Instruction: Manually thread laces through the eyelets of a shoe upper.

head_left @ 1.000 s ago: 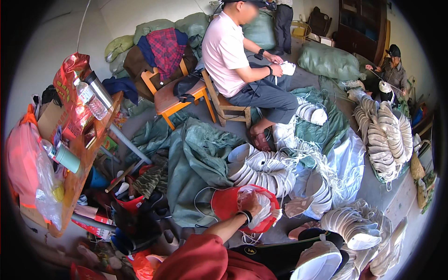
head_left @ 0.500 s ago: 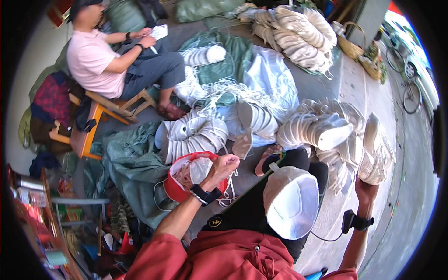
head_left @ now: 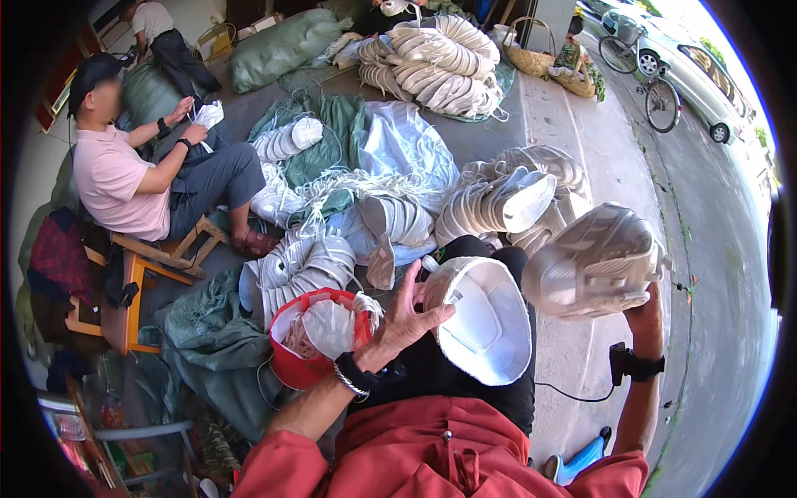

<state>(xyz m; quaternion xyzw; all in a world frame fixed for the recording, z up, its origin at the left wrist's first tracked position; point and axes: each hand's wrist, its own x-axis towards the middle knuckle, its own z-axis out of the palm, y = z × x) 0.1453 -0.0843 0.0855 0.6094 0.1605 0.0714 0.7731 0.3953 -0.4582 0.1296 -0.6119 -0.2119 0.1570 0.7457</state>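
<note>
A worker's left hand (head_left: 404, 321), thumb and fingers parted, reaches the edge of a white upper (head_left: 483, 322) on the lap (head_left: 415, 369), contact unclear; the right hand (head_left: 644, 322) grips a pale shoe (head_left: 589, 264) at its lower end. Both look light; the upper, probably flexible, is best held by its rim. Stacked uppers (head_left: 309, 267) and sheeting (head_left: 408, 145) lie across a grey floor (head_left: 491, 137) beside the street (head_left: 718, 274).

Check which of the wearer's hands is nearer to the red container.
The left. The left hand is just to the right of the red container; the right hand is much farther right, beyond the white cup-shaped piece, holding a pale stack.
</note>
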